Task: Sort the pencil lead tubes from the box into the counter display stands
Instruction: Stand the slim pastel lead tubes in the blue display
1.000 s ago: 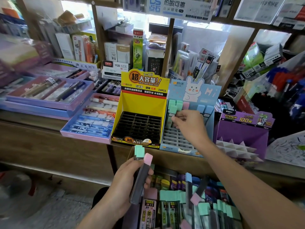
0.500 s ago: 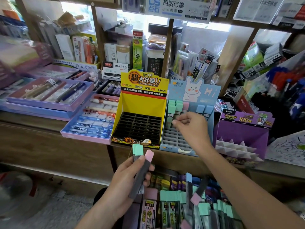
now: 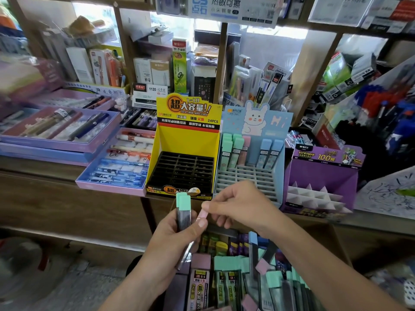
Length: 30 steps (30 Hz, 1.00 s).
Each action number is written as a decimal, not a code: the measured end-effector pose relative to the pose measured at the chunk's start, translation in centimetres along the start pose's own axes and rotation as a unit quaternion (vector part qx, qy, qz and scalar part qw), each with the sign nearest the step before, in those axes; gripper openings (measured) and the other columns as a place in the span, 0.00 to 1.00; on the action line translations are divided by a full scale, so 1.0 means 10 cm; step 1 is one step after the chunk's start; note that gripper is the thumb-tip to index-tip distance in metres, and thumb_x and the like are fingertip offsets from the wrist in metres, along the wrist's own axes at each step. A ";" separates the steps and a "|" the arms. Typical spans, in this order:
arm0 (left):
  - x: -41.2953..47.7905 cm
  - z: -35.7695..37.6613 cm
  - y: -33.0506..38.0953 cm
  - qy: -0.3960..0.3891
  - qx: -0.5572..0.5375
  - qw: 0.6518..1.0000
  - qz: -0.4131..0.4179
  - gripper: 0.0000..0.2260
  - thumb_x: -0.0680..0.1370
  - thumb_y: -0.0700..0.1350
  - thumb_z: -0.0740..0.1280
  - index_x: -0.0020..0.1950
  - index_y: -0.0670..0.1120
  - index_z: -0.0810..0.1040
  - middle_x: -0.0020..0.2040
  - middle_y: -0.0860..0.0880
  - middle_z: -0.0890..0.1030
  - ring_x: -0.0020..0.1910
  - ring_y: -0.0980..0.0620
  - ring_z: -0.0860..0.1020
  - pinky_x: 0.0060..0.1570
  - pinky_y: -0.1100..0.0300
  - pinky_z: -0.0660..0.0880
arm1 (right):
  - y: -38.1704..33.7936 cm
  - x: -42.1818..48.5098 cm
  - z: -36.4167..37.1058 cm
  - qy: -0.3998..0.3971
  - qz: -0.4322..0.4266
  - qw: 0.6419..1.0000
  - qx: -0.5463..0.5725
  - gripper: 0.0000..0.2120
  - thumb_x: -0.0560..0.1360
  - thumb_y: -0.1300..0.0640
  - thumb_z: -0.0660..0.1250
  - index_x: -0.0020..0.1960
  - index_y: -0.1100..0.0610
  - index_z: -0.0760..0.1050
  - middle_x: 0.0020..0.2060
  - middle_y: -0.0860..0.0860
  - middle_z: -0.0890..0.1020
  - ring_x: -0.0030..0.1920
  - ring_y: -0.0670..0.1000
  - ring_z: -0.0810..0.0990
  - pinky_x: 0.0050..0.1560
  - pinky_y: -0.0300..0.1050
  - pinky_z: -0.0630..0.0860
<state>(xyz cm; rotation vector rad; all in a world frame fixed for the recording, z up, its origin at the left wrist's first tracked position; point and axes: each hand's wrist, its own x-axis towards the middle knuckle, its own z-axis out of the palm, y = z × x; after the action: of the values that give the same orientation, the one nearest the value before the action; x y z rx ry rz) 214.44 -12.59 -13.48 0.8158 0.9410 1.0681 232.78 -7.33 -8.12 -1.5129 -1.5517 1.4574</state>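
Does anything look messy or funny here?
Yes. In the pile of tubes at the bottom, a blue-capped tube sticks up high and a dark tube beside it leans slanted, pink cap down. The tubes in the bunny stand are tidy; the yellow stand holds none.

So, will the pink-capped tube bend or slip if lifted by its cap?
Probably stiff: the pink-capped tube looks straight and hard-cased. Likely light: the right hand pinches it with fingertips only. The cap might pull off, since the left hand grips the body.
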 end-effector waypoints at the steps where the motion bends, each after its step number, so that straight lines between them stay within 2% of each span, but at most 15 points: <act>1: 0.00 0.00 0.00 0.000 0.001 1.000 0.004 0.08 0.68 0.47 0.79 0.43 0.50 0.83 0.35 0.47 0.78 0.32 0.54 0.74 0.32 0.59 0.73 | 0.00 0.00 0.00 -0.004 0.008 1.000 0.007 0.10 0.73 0.52 0.79 0.41 0.59 0.87 0.33 0.56 0.86 0.33 0.50 0.84 0.33 0.37 0.78; 3: 0.00 0.01 0.00 0.002 0.010 1.000 0.008 0.09 0.67 0.48 0.78 0.44 0.48 0.83 0.35 0.45 0.78 0.32 0.50 0.76 0.31 0.59 0.74 | 0.00 -0.01 0.00 -0.014 0.028 0.999 0.027 0.08 0.73 0.56 0.79 0.42 0.61 0.87 0.34 0.58 0.86 0.33 0.50 0.84 0.32 0.37 0.79; 5: -0.01 0.01 0.00 0.012 0.021 1.000 0.003 0.15 0.70 0.49 0.77 0.50 0.43 0.81 0.39 0.40 0.77 0.36 0.44 0.73 0.33 0.55 0.71 | -0.02 -0.01 -0.02 -0.024 0.046 0.996 0.067 0.06 0.74 0.61 0.78 0.44 0.64 0.86 0.37 0.61 0.86 0.34 0.51 0.85 0.33 0.38 0.81; 7: 0.00 0.00 -0.01 0.029 0.016 0.999 -0.012 0.15 0.73 0.51 0.75 0.53 0.42 0.81 0.41 0.41 0.77 0.37 0.45 0.72 0.35 0.55 0.70 | -0.03 -0.02 -0.06 -0.024 0.053 0.994 0.097 0.04 0.74 0.64 0.77 0.45 0.65 0.85 0.38 0.62 0.87 0.34 0.52 0.86 0.34 0.39 0.82; 10: 0.04 -0.01 -0.03 0.072 0.000 0.997 -0.036 0.07 0.79 0.50 0.70 0.48 0.49 0.85 0.40 0.47 0.81 0.36 0.52 0.79 0.34 0.59 0.74 | -0.05 -0.06 -0.17 -0.010 0.029 0.996 0.088 0.02 0.75 0.65 0.75 0.47 0.64 0.85 0.40 0.62 0.87 0.37 0.52 0.86 0.36 0.39 0.82; 12: 0.07 -0.02 -0.03 0.072 -0.038 0.996 -0.043 0.08 0.80 0.46 0.67 0.51 0.44 0.83 0.38 0.46 0.82 0.33 0.51 0.79 0.29 0.60 0.75 | -0.08 -0.08 -0.28 0.014 0.003 0.997 0.075 0.01 0.76 0.65 0.75 0.46 0.63 0.85 0.40 0.62 0.87 0.38 0.54 0.86 0.38 0.40 0.83; 15: 0.09 -0.05 -0.02 0.052 -0.084 0.994 -0.055 0.11 0.81 0.45 0.63 0.54 0.38 0.79 0.37 0.43 0.78 0.30 0.50 0.74 0.25 0.59 0.70 | -0.14 -0.12 -0.49 0.076 -0.032 0.995 0.058 0.01 0.75 0.63 0.76 0.46 0.61 0.86 0.39 0.61 0.87 0.38 0.56 0.87 0.39 0.42 0.84; 18: 0.10 -0.06 -0.03 0.053 -0.093 0.992 -0.067 0.12 0.83 0.43 0.60 0.54 0.39 0.80 0.38 0.43 0.78 0.32 0.50 0.74 0.26 0.60 0.70 | -0.23 -0.15 -0.72 0.150 -0.096 0.984 -0.009 0.02 0.75 0.60 0.77 0.46 0.58 0.86 0.37 0.57 0.88 0.38 0.56 0.88 0.40 0.43 0.85; 24: 0.04 0.00 0.04 0.049 -0.071 0.995 -0.050 0.12 0.85 0.40 0.59 0.59 0.36 0.79 0.38 0.42 0.79 0.33 0.49 0.76 0.30 0.59 0.72 | -0.35 -0.04 -1.05 0.286 -0.180 0.930 -0.145 0.05 0.75 0.60 0.77 0.43 0.53 0.83 0.32 0.53 0.86 0.33 0.51 0.87 0.39 0.46 0.86; 27: 0.02 0.03 0.07 0.053 -0.071 0.995 -0.047 0.12 0.85 0.39 0.59 0.60 0.35 0.78 0.39 0.41 0.78 0.33 0.49 0.76 0.30 0.59 0.72 | -0.39 0.03 -1.13 0.318 -0.200 0.902 -0.214 0.08 0.75 0.56 0.77 0.39 0.47 0.81 0.33 0.50 0.85 0.33 0.48 0.86 0.42 0.48 0.86; 30: 0.01 0.05 0.07 0.059 -0.070 0.995 -0.044 0.12 0.85 0.39 0.58 0.60 0.34 0.78 0.39 0.41 0.78 0.34 0.48 0.75 0.30 0.58 0.71 | -0.42 0.11 -1.16 0.326 -0.196 0.887 -0.262 0.06 0.74 0.53 0.78 0.41 0.52 0.84 0.32 0.48 0.85 0.35 0.48 0.85 0.46 0.49 0.85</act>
<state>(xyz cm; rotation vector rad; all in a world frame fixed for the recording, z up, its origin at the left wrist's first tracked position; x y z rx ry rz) 214.65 -12.33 -12.70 0.5944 0.9810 1.1017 241.49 -1.70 -1.38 -1.6049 -1.7217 0.2388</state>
